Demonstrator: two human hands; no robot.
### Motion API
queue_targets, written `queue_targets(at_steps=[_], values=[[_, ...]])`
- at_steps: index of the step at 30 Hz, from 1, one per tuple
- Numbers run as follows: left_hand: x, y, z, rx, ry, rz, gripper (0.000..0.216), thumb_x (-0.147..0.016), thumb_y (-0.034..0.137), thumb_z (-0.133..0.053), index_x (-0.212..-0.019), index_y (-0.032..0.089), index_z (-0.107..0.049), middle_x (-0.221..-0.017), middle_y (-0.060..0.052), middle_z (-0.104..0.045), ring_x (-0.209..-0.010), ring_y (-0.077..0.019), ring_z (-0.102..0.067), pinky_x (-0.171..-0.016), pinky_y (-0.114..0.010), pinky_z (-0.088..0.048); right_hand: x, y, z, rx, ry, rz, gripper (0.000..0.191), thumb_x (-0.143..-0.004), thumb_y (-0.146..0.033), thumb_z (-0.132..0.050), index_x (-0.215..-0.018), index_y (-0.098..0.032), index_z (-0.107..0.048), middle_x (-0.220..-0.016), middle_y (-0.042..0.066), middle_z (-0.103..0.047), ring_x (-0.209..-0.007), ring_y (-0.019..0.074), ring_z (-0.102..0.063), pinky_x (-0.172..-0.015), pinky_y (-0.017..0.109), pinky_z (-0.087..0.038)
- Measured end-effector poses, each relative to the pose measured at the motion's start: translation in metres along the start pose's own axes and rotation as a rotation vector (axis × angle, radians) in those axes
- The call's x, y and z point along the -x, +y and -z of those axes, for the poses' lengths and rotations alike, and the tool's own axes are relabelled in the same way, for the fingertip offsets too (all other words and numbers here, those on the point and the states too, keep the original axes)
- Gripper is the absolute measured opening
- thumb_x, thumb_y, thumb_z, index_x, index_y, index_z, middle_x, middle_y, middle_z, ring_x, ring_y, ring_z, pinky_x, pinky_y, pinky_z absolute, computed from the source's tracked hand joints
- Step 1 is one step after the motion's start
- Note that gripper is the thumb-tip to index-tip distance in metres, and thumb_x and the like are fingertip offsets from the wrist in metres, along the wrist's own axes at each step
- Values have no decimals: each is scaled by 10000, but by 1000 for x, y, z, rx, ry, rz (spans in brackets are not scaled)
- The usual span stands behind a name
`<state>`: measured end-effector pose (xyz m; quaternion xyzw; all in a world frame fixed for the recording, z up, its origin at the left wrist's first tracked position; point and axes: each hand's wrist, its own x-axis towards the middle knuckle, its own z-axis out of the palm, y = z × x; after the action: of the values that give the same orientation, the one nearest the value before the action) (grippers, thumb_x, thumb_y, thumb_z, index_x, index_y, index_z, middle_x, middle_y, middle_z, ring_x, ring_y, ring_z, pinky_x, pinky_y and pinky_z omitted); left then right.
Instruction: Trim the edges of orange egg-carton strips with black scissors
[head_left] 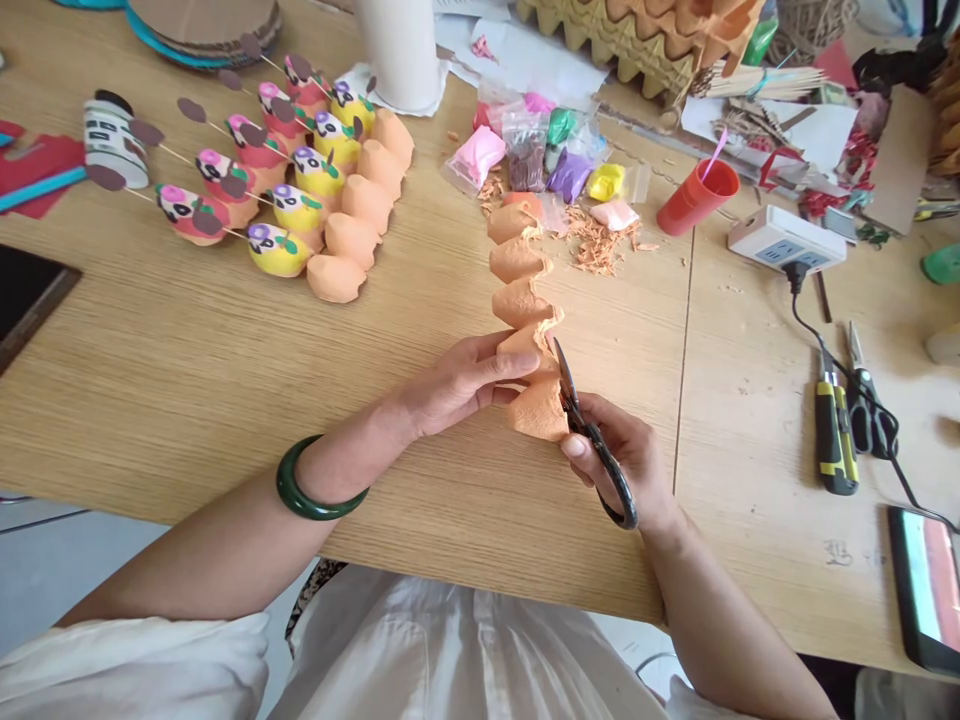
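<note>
In the head view, my left hand (pixel 469 380) grips an orange egg carton strip (pixel 521 265) near its front end, the thumb lying over one of the cups. The strip runs away from me in a row of several cups with a ragged right edge. My right hand (pixel 619 450) is closed on black-handled scissors (pixel 611 475). Their blades are at the strip's right edge, beside the two nearest cups. Orange paper scraps (pixel 600 240) lie on the table just beyond the strip.
Decorated carton cups (pixel 277 250) with faces and sticks stand left, beside a plain orange strip (pixel 351 240). Bagged clay (pixel 570 175) lies beyond. To the right are a red cup (pixel 697 197), a power strip (pixel 786 238), a utility knife (pixel 835 435), other scissors (pixel 870 415) and a phone (pixel 926 590).
</note>
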<state>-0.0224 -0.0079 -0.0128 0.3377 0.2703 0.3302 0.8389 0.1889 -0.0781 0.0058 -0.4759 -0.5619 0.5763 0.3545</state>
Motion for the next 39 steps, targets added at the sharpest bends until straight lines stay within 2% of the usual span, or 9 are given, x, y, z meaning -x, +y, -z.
queue_targets(at_steps=[3, 7, 16, 19, 23, 28, 31, 35, 39], values=[[1, 1, -1, -15, 7, -6, 387, -827, 444, -839, -1088, 173, -752, -1046, -74, -798, -1030, -241, -744, -824, -281, -601, 0, -2, 2, 8, -24, 28, 552, -872, -628, -743, -1183, -176, -686, -683, -39, -502, -555, 89, -422, -496, 245, -349], [2, 4, -3, -4, 12, 10, 374, -830, 380, -847, -1136, 192, -744, -1126, -54, -792, -1016, -200, -748, -818, -248, -608, 1, -5, 3, 62, -10, 34, 636, -840, -715, -718, -1182, -180, -688, -709, -23, -516, -589, 110, -429, -541, 267, -371], [1, 2, -4, -35, -8, 30, 378, -835, 389, -834, -1134, 183, -730, -1176, -80, -785, -1105, -268, -739, -876, -321, -616, 3, -4, 0, 91, 38, 62, 689, -799, -777, -709, -1131, -173, -728, -675, -22, -484, -581, 111, -380, -512, 265, -310], [2, 2, -4, -33, -23, 26, 431, -816, 401, -852, -1158, 173, -724, -1228, -97, -769, -1058, -251, -746, -843, -308, -618, 5, 0, 0, 101, 40, 97, 666, -829, -756, -695, -1143, -170, -734, -651, -34, -460, -550, 100, -350, -488, 262, -280], [2, 3, -3, -35, -23, 50, 508, -793, 424, -867, -1202, 168, -710, -1231, -121, -766, -1076, -284, -744, -839, -337, -624, 8, -2, 0, 131, 45, 132, 584, -885, -709, -669, -1102, -171, -735, -615, -52, -400, -524, 86, -276, -469, 264, -234], [1, 2, -1, -51, -29, 65, 501, -801, 448, -853, -1198, 174, -719, -1215, -112, -768, -1085, -289, -743, -843, -336, -620, 8, -6, -2, 182, 61, 127, 505, -912, -663, -670, -1031, -176, -723, -584, -68, -341, -510, 82, -224, -457, 265, -224], [2, 2, -2, -33, -45, 61, 487, -797, 435, -859, -1179, 167, -721, -1177, -107, -772, -1063, -280, -743, -834, -331, -620, 9, -3, -2, 175, 65, 112, 467, -925, -630, -675, -1022, -175, -722, -591, -66, -356, -513, 81, -255, -472, 264, -250], [3, 4, -3, -7, -10, -28, 436, -799, 386, -864, -1139, 159, -711, -1065, -79, -767, -1032, -250, -734, -854, -335, -614, 9, 3, 4, 14, 52, 70, 530, -892, -669, -694, -1160, -212, -699, -688, -44, -446, -555, 93, -368, -507, 261, -295], [2, 4, -3, -32, 64, -145, 475, -768, 332, -891, -1163, 169, -682, -1124, -77, -747, -1089, -257, -711, -941, -375, -585, 8, -1, 10, 6, 19, 73, 596, -876, -723, -672, -1198, -221, -672, -743, -30, -492, -605, 108, -437, -551, 264, -350]])
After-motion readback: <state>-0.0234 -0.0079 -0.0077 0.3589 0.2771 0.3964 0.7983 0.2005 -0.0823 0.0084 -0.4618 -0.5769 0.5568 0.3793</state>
